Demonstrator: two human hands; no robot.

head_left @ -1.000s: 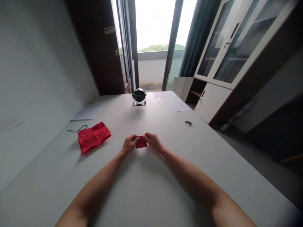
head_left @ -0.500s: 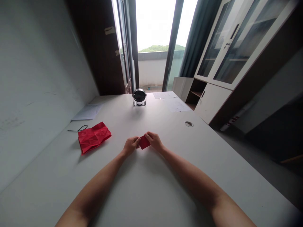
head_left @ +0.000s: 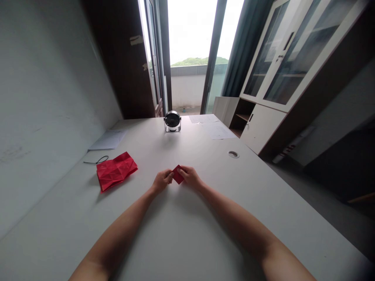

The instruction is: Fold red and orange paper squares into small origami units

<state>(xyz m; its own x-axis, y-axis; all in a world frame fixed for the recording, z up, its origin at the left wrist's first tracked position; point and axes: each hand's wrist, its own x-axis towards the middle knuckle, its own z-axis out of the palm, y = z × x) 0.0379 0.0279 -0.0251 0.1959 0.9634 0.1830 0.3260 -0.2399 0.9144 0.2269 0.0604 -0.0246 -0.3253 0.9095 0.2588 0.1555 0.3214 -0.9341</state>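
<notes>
- Two-handed pinch: the left hand (head_left: pixel 163 181) and the right hand (head_left: pixel 189 177) close on one small red paper square (head_left: pixel 177 177), thumbs uppermost; the fingers beneath are largely hidden.
- Position of the square: directly between the two sets of fingertips, touching both and projecting slightly beyond them, away from the person and toward the person.
- Orientation: diamond-wise, one corner pointing away from the person and one toward; neither diagonal reads as a clear long axis.
- Nearer hand: both are in contact, but the right overlaps more of the paper, its thumb lying across the upper face, whereas the left holds only the left corner.
- Height: whether the square touches the white tabletop (head_left: pixel 175 230) or sits just above it cannot be told.
- Left of the grip, well apart: a larger creased red paper sheet (head_left: pixel 115 172), with a thin black cord (head_left: pixel 93 162) just beyond it.
- Beyond the grip, well apart: a round black device in a silver stand (head_left: pixel 172 120).
</notes>
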